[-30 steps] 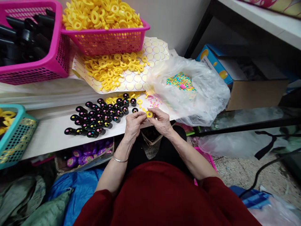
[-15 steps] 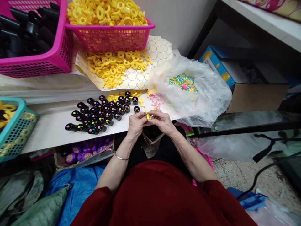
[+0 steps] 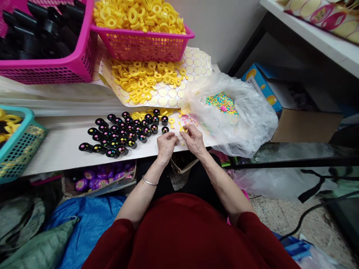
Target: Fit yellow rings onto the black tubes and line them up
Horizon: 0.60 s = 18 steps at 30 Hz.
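Observation:
My left hand (image 3: 167, 146) hovers at the table's front edge, its fingers pinched together; whatever they hold, if anything, is hidden. Just to its right, my right hand (image 3: 194, 142) has thumb and forefinger closed at a small yellow plastic piece (image 3: 183, 129). Left of my hands stand many short black tubes (image 3: 114, 129) with coloured beads showing in their open tops. Behind the right hand lie loose pink beads (image 3: 187, 119) and a yellow ring with a stem (image 3: 171, 122).
A clear plastic bag (image 3: 252, 116) of coloured beads (image 3: 221, 102) sits at right. Behind are a pink basket (image 3: 146, 46) of yellow rings and another pink basket (image 3: 75, 65) of black tubes. A teal basket (image 3: 30, 142) stands left, a cardboard box (image 3: 305, 125) far right.
My hands, together around a yellow piece before, are now apart. The right has moved slightly right and forward to the loose pieces on the table. The view has shifted a little.

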Motion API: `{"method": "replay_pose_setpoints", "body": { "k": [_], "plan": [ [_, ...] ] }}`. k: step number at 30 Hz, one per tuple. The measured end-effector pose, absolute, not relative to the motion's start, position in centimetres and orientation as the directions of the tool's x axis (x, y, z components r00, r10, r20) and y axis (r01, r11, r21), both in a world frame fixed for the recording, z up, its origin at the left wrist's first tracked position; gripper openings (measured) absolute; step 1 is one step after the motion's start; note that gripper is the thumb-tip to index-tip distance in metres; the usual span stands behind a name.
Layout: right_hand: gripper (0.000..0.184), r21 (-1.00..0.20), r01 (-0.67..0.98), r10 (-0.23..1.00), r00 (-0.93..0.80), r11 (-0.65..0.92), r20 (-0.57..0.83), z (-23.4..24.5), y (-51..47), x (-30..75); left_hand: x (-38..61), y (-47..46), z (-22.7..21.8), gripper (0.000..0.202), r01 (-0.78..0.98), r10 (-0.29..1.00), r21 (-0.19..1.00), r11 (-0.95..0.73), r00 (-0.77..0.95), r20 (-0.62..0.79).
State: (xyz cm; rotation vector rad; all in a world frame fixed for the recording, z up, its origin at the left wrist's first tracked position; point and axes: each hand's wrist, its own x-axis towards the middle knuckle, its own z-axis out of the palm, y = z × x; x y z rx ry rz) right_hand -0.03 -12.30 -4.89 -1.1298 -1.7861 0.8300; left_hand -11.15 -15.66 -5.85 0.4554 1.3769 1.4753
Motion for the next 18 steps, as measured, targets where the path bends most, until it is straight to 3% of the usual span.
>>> {"method": "replay_pose_setpoints", "body": {
  "k": [4,7,10,13,18],
  "plan": [
    [0.021,-0.746,0.416,0.854,-0.288,0.519,0.433,-4.3,-10.8,-0.6,-11.8,-16.9,-6.1,0.011,-0.094,0.878,0.982,0.163,-0.44,-0.188],
    [0.02,-0.713,0.456,0.845,-0.322,0.533,0.426,-4.1,-10.0,-0.5,-12.7,-17.9,-6.0,0.005,0.105,0.874,0.992,0.07,-0.485,-0.01],
    [0.019,-0.679,0.471,0.819,-0.426,0.563,0.383,-4.1,-9.9,-0.5,-13.4,-18.3,-6.0,0.007,0.186,0.821,0.982,0.009,-0.562,0.099],
    [0.019,-0.64,0.479,0.782,-0.521,0.601,0.343,-4.0,-10.4,-1.0,-13.9,-18.0,-6.4,0.022,0.242,0.778,0.97,0.022,-0.614,0.135],
    [0.02,-0.513,0.537,0.722,-0.631,0.67,0.283,-3.0,-10.5,-3.3,-14.1,-16.9,-7.0,0.04,0.224,0.78,0.97,0.095,-0.622,0.068]
  ]
}}
